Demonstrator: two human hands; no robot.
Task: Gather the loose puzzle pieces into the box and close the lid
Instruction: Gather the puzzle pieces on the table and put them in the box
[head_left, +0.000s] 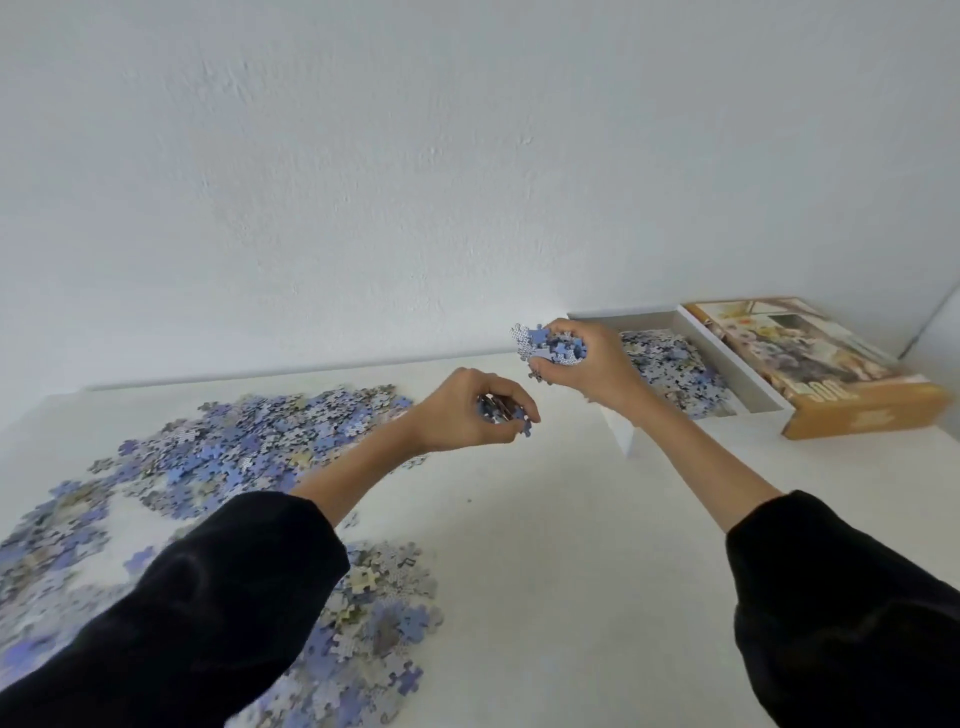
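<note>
- Left of both grips, a wide spread of loose pieces (234, 452) covers the worktop (545, 545). A second heap (379, 608) lies nearer the person. Both are far too many to count, so most of the gathering seems still to do.
- The left grip (467, 410) curls round a small handful (501, 410), raised off the worktop.
- The right grip (582, 364), just beside it, clutches a bigger handful (545, 345) at the box's left edge.
- Right of that grip, one open box (737, 371) holds a layer of pieces.
- Furthest right, one lid (810, 364) lies beside the box, not yet on.
</note>
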